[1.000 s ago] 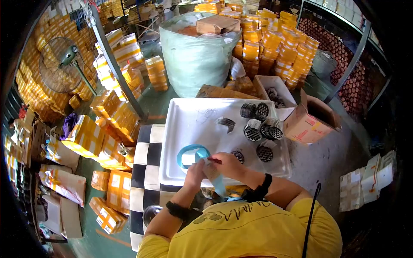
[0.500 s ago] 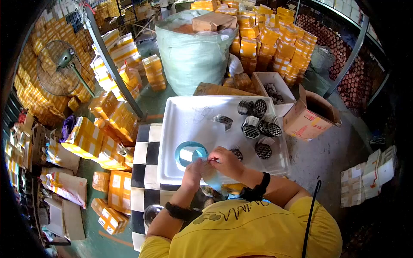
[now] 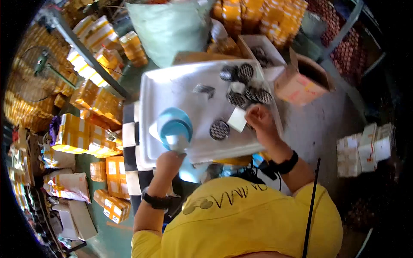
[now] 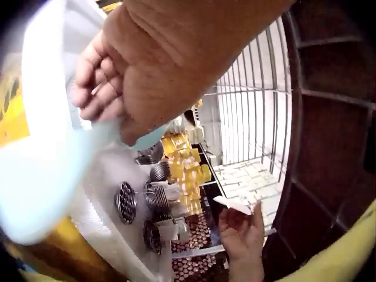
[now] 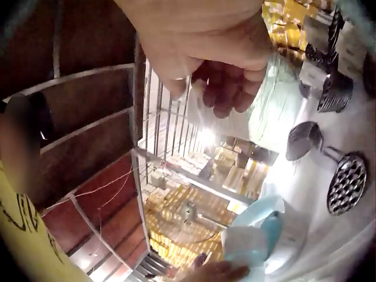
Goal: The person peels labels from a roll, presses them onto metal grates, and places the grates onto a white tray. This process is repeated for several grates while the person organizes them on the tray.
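My left hand [image 3: 171, 162] pinches a light-blue backing strip [image 4: 41, 176] that runs from a roll of labels [image 3: 174, 122] on the white tray [image 3: 150, 94]. In the left wrist view its fingers are curled, with the strip passing below them. A white square label [image 3: 237, 119] hangs from the fingers of my right hand [image 3: 261, 122], held at one edge over the right side of the tray. Just left of that label lies a round, perforated dark metal piece [image 3: 219, 130]. Nested stacks of similar pieces [image 3: 235, 74] stand at the tray's far right.
Beyond the tray's right edge is an open cardboard box [image 3: 301, 81], beside a white box [image 3: 262, 53] of dark parts. A large pale-green sack [image 3: 172, 30] stands behind. Taped orange-and-white boxes [image 3: 97, 103] fill the left floor, near a slanting metal post [image 3: 86, 56].
My hands have moved apart: the right went rightward and outward with the white label, the left went left and nearer my body. The head view has tilted down.
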Demonstrator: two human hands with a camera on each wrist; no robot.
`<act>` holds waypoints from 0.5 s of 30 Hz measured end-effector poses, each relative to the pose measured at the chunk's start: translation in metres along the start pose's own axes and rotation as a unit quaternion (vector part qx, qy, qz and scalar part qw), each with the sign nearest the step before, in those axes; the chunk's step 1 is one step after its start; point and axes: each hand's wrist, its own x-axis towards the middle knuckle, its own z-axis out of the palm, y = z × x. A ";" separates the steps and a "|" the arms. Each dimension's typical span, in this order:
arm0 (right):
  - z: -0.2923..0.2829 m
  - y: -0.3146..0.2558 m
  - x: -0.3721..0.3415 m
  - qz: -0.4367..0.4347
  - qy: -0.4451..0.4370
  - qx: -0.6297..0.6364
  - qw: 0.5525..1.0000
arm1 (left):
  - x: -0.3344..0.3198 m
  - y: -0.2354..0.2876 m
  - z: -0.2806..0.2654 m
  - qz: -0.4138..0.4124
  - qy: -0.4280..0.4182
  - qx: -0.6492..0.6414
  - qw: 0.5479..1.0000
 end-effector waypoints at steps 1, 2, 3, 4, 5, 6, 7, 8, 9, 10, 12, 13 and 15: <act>-0.007 -0.003 -0.001 0.005 0.026 -0.033 0.999 | -0.002 0.003 -0.005 0.012 0.017 0.002 1.000; -0.012 -0.005 -0.004 0.010 0.050 -0.066 0.996 | -0.006 0.006 -0.010 0.023 0.036 0.004 0.999; -0.021 0.008 -0.006 0.030 0.058 -0.025 0.998 | -0.009 0.017 -0.017 0.061 0.121 -0.022 0.991; -0.023 0.008 -0.008 0.022 0.074 -0.024 0.997 | -0.007 0.024 -0.019 0.155 0.231 -0.053 0.959; -0.022 0.008 -0.010 0.014 0.088 -0.021 0.996 | -0.004 0.034 -0.025 0.201 0.258 -0.071 0.942; -0.023 0.007 -0.011 0.004 0.102 -0.019 0.995 | 0.001 0.048 -0.028 0.245 0.286 -0.089 0.922; -0.027 0.007 -0.015 0.037 0.099 -0.045 0.993 | 0.008 0.062 -0.025 0.279 0.290 -0.094 0.911; -0.032 0.009 -0.016 0.038 0.089 -0.031 0.995 | 0.016 0.077 -0.019 0.312 0.295 -0.099 0.898; -0.035 0.013 -0.016 0.039 0.078 -0.018 0.996 | 0.028 0.086 -0.008 0.301 0.247 -0.105 0.915; -0.040 0.017 -0.017 0.040 0.068 -0.004 0.997 | 0.042 0.095 0.006 0.268 0.219 -0.093 0.934; -0.050 0.020 -0.019 0.043 0.054 -0.059 0.996 | 0.070 0.102 0.030 0.232 0.192 -0.034 0.953; -0.053 0.018 -0.022 0.047 0.056 -0.080 0.994 | 0.081 0.104 0.039 0.203 0.164 -0.006 0.965; -0.057 0.011 -0.027 0.073 0.071 -0.083 0.991 | 0.097 0.109 0.048 0.142 0.106 0.050 0.983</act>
